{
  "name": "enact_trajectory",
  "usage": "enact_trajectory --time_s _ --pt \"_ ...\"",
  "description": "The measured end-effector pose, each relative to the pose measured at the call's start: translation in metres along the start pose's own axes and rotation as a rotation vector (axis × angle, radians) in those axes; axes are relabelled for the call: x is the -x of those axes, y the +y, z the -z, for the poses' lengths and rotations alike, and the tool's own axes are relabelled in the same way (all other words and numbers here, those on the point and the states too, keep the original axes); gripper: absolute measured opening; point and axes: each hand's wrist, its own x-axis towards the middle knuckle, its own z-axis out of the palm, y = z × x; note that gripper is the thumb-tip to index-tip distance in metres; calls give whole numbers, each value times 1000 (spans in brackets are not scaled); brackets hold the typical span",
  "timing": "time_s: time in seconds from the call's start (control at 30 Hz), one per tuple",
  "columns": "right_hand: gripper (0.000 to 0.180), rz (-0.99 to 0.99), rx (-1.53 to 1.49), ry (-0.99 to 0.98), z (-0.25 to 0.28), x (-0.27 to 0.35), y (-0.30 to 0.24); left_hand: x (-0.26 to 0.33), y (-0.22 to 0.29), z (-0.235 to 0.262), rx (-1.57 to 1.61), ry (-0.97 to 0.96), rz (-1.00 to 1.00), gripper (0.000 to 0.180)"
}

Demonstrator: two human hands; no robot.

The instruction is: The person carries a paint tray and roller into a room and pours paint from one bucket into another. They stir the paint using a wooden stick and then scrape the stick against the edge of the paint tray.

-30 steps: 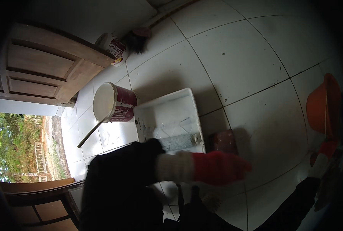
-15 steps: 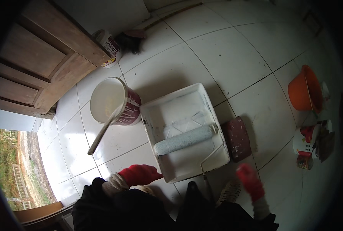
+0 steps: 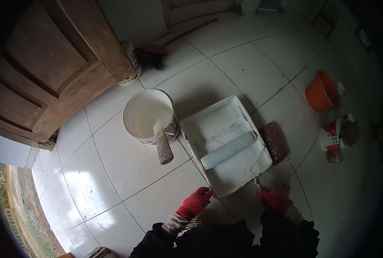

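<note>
A white paint tray point(image 3: 238, 112) lies on the floor before me, its inside coated with white paint. Across it rests a paint roller point(image 3: 228, 151) with a pale, paint-covered sleeve and a bent wire frame. My right hand point(image 3: 275, 199), in a red-palmed knit glove, is closed around the roller's handle at the near right corner. At the near left corner my left hand point(image 3: 195, 203), gloved the same way, pinches the tray's rim; the fingertips are partly hidden. Left of the tray stands a paint bucket point(image 3: 127, 124) with a paint-smeared stick point(image 3: 163, 148) leaning out over its rim.
A dark red spotted slab point(image 3: 274, 144) lies against the tray's right side. Farther right are an orange bucket point(image 3: 320, 91) and a white-and-red container point(image 3: 330, 135). A wooden door point(image 3: 81, 96) stands at left, with another bucket point(image 3: 133, 71) and a dark-bristled broom point(image 3: 150, 56) beyond it.
My right hand has moved in from beside the tray and closed on the roller's handle. My left hand remains at the tray's near left corner. The whole view has shifted.
</note>
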Motion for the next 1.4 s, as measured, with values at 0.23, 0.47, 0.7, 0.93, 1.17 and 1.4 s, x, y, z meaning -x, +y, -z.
enact_trajectory --time_s 0.23,0.47,0.7,0.93,1.17,1.4 --pt "22 57 2 187 -45 11 -16 -7 -26 -39 -176 408 -344 45" --pt "16 458 454 524 -57 -15 -35 -9 -12 -46 -161 484 -257 46" --pt "31 451 537 734 -24 -42 -46 -17 -14 -50 -200 551 -336 41" --pt "31 578 503 710 -7 -76 -54 -12 -8 -51 -232 514 -367 37" --pt "19 564 509 539 -33 -41 -32 -18 -29 -51 -157 521 -389 52" --pt "19 176 101 218 -36 33 -9 -5 -41 -49 10 412 -453 66"
